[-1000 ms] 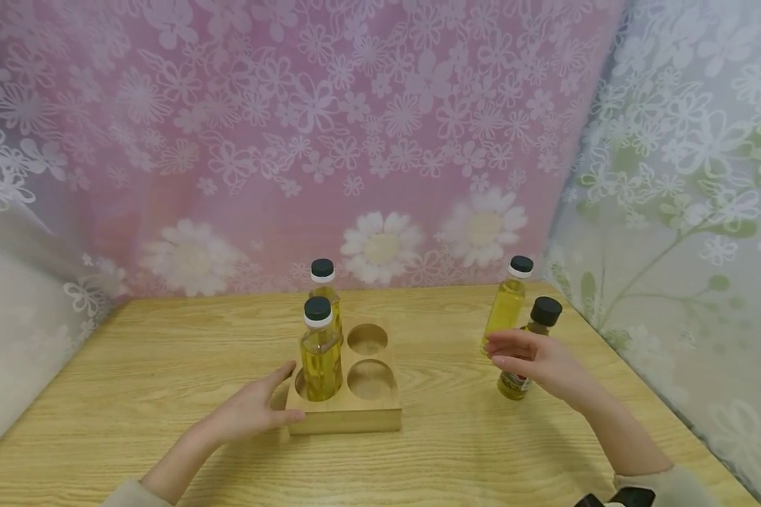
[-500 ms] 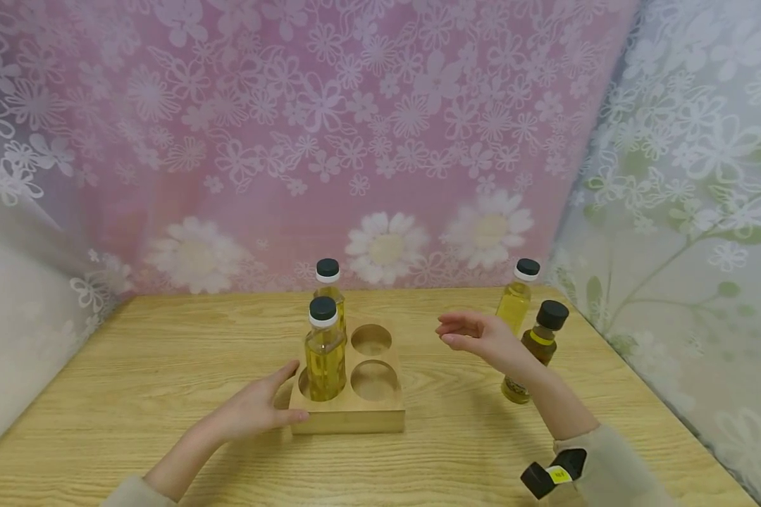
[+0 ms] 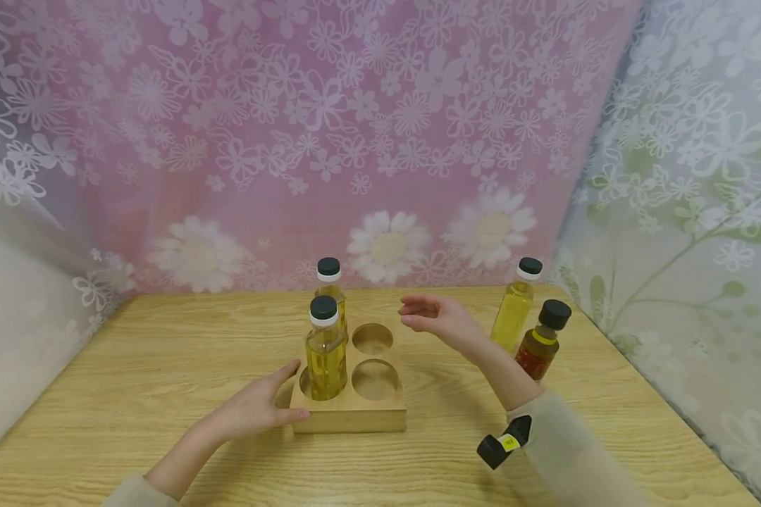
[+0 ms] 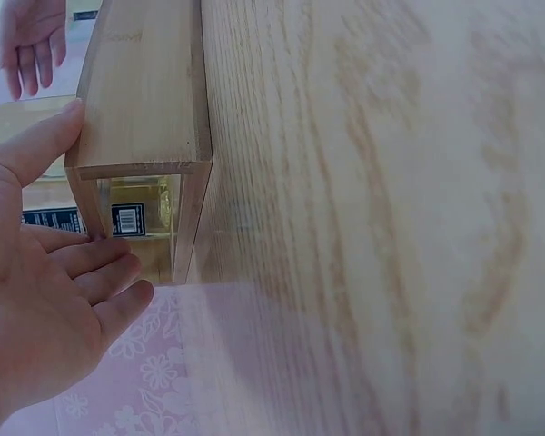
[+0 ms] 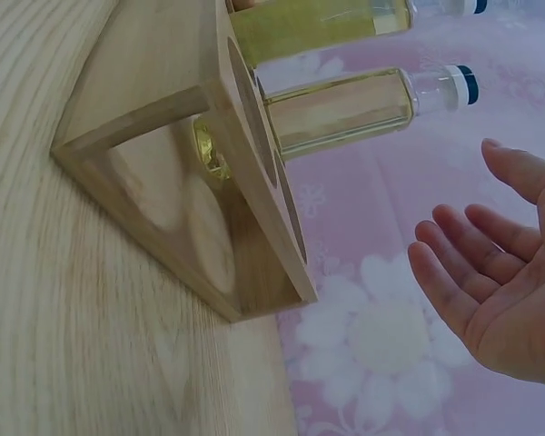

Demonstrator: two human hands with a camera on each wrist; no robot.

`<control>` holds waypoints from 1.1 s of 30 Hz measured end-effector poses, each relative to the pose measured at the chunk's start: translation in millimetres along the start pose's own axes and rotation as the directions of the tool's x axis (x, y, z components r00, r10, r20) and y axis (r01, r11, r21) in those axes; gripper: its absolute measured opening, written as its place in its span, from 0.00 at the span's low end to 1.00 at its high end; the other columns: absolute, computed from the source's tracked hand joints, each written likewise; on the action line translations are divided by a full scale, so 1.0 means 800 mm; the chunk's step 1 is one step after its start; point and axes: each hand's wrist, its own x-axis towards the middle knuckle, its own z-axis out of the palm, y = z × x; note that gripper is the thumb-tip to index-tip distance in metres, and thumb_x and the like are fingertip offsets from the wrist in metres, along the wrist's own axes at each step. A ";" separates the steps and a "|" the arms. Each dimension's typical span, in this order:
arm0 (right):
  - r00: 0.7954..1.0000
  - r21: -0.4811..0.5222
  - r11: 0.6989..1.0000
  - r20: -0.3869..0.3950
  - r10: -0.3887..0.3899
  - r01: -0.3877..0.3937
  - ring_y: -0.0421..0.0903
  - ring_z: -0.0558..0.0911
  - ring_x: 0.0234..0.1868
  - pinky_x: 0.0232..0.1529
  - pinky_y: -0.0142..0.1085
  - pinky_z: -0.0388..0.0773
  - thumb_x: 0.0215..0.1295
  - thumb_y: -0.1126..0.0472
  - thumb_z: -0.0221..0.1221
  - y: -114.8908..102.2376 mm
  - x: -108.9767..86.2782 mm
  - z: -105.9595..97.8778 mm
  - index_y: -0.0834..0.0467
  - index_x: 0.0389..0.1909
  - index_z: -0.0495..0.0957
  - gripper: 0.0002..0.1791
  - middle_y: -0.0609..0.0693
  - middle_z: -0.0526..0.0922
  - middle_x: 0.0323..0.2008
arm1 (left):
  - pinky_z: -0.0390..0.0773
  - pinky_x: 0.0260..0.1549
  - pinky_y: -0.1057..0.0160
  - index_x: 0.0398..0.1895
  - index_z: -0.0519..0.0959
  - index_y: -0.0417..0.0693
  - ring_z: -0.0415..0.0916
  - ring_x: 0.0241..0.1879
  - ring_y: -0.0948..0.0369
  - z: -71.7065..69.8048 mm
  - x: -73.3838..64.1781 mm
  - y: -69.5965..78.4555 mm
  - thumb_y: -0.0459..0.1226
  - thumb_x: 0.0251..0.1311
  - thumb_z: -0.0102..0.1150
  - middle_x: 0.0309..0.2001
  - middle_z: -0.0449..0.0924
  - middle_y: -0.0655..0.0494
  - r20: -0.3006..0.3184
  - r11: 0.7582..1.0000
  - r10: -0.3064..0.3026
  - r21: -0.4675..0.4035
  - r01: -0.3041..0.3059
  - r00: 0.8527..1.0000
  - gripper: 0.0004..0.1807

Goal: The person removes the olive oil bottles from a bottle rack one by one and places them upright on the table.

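From above I see the wooden rack (image 3: 349, 422) on the table (image 3: 184, 338), with an oil bottle (image 3: 325, 362) upright in its eight o'clock hole and a second oil bottle (image 3: 332, 290) upright in the ten o'clock one; the other two round holes sit at two and four. Only this head view takes in the pair off to the right, a pale yellow bottle (image 3: 510, 313) and, just nearer, a dark-capped bottle (image 3: 545, 334), partly behind the forearm.

The right wrist view shows what the head view hides: the rack's hollow side, with one bottle's base inside it. The left wrist view looks in too and finds a black label bearing a white barcode (image 4: 127, 219), its print too small to read. The dark-capped bottle's red label (image 3: 535, 360) and the yellow tag (image 3: 509, 442) on the black device (image 3: 495, 451) at the right wrist carry marks I can't make out either.

The left hand (image 3: 260, 405) is spread wide at the rack's eight o'clock, thumb on the near face, fingers along the side. The right hand (image 3: 440, 320) hangs in the air at two o'clock, near the rack but apart from it, holding nothing, fingers loosely bent and thumb well away from them.
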 end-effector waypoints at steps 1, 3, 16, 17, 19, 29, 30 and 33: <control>1.000 0.001 1.000 0.004 -0.003 0.003 0.50 0.76 0.53 0.53 0.42 0.73 0.62 0.54 0.60 -0.002 0.004 0.002 0.61 0.61 0.68 0.29 0.56 0.77 0.52 | 0.59 0.58 0.40 0.71 0.51 0.36 0.56 0.64 0.42 0.000 0.000 0.000 0.54 0.51 0.64 0.68 0.55 0.39 0.000 1.000 -0.001 -0.001 0.001 1.000 0.52; 1.000 -0.002 1.000 0.007 -0.008 0.008 0.50 0.76 0.54 0.53 0.43 0.72 0.62 0.55 0.60 -0.004 0.012 0.006 0.61 0.62 0.68 0.29 0.56 0.77 0.52 | 0.59 0.58 0.41 0.71 0.51 0.36 0.55 0.65 0.43 0.000 0.001 -0.001 0.54 0.51 0.64 0.68 0.54 0.40 0.000 1.000 0.002 -0.004 -0.002 1.000 0.52; 0.998 -0.015 0.998 0.033 -0.054 0.054 0.52 0.75 0.54 0.52 0.42 0.73 0.59 0.60 0.63 -0.013 0.050 0.041 0.63 0.62 0.67 0.30 0.58 0.76 0.53 | 0.58 0.59 0.42 0.71 0.51 0.35 0.55 0.65 0.43 0.003 0.006 0.001 0.53 0.52 0.64 0.68 0.54 0.40 0.002 1.000 0.021 0.001 -0.021 1.000 0.52; 0.998 -0.017 0.998 0.041 -0.057 0.058 0.52 0.75 0.54 0.52 0.42 0.73 0.59 0.60 0.63 -0.014 0.053 0.044 0.63 0.62 0.67 0.30 0.59 0.75 0.54 | 0.58 0.59 0.42 0.71 0.50 0.36 0.55 0.65 0.43 0.003 0.005 0.001 0.53 0.52 0.64 0.68 0.54 0.40 0.003 1.000 0.017 0.000 -0.017 1.000 0.52; 0.996 -0.022 0.997 0.052 -0.067 0.068 0.54 0.74 0.55 0.53 0.42 0.73 0.59 0.60 0.63 -0.015 0.059 0.050 0.63 0.63 0.66 0.31 0.60 0.74 0.55 | 0.58 0.59 0.42 0.71 0.50 0.36 0.54 0.65 0.43 0.003 0.005 0.000 0.54 0.51 0.64 0.68 0.54 0.40 0.004 1.000 0.011 -0.002 -0.011 1.000 0.52; 0.996 -0.022 0.998 0.065 -0.059 0.060 0.56 0.72 0.57 0.53 0.43 0.73 0.58 0.61 0.64 -0.014 0.083 0.076 0.62 0.64 0.65 0.33 0.58 0.73 0.57 | 0.57 0.59 0.41 0.71 0.50 0.36 0.54 0.65 0.43 0.002 0.002 -0.003 0.55 0.51 0.64 0.69 0.54 0.41 0.001 1.000 -0.003 -0.003 0.003 1.000 0.52; 0.996 -0.024 0.998 0.066 -0.062 0.064 0.56 0.72 0.57 0.53 0.43 0.72 0.58 0.61 0.64 -0.014 0.084 0.078 0.62 0.64 0.65 0.33 0.58 0.72 0.57 | 0.57 0.59 0.41 0.71 0.50 0.36 0.54 0.66 0.44 0.003 0.002 -0.003 0.55 0.51 0.64 0.69 0.54 0.41 0.001 1.000 -0.006 -0.003 0.006 1.000 0.52; 0.995 -0.023 0.997 0.069 -0.076 0.078 0.57 0.73 0.56 0.54 0.43 0.72 0.57 0.63 0.64 -0.015 0.088 0.085 0.63 0.64 0.65 0.33 0.58 0.72 0.57 | 0.57 0.59 0.41 0.71 0.50 0.37 0.54 0.66 0.44 0.003 0.002 -0.004 0.55 0.51 0.64 0.69 0.53 0.41 0.002 1.000 -0.006 -0.009 0.006 1.000 0.52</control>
